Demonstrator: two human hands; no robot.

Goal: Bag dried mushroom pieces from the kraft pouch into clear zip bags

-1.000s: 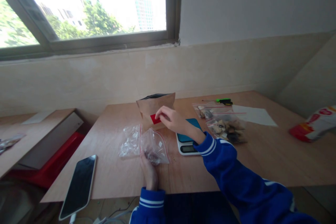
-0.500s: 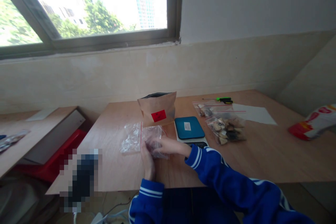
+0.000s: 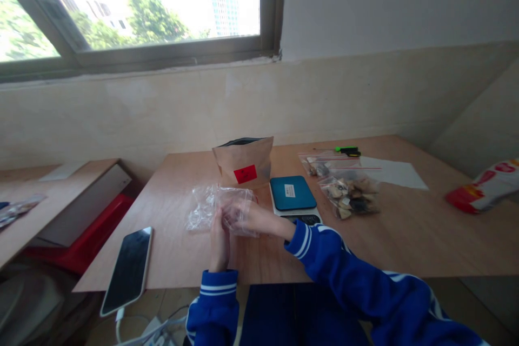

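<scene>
My left hand [image 3: 219, 235] is closed on the edge of a clear zip bag [image 3: 241, 230], near the middle of the desk. My right hand [image 3: 252, 218] reaches in from the right with bent fingers gripping the same bag; film covers the fingertips, so they show poorly. Left of the hands lies more crumpled clear plastic [image 3: 199, 211]. Behind them a brown paper pouch [image 3: 223, 165] with a red label stands upright, its top open. A small scale [image 3: 293, 193] with a blue top sits just right of the pouch, beyond my right wrist.
Zip bags of brownish pieces [image 3: 349, 197] lie right of the scale, near white paper [image 3: 399, 174] and a green-and-black tool [image 3: 347, 151]. A red-and-white packet [image 3: 482, 189] is at far right. A phone [image 3: 128, 267] on a cable overhangs the desk's front left edge.
My left hand has shifted slightly left and up, and the clear bag has bunched around my right fingers. Both hands stay on the bag. The view has tilted down a little.
</scene>
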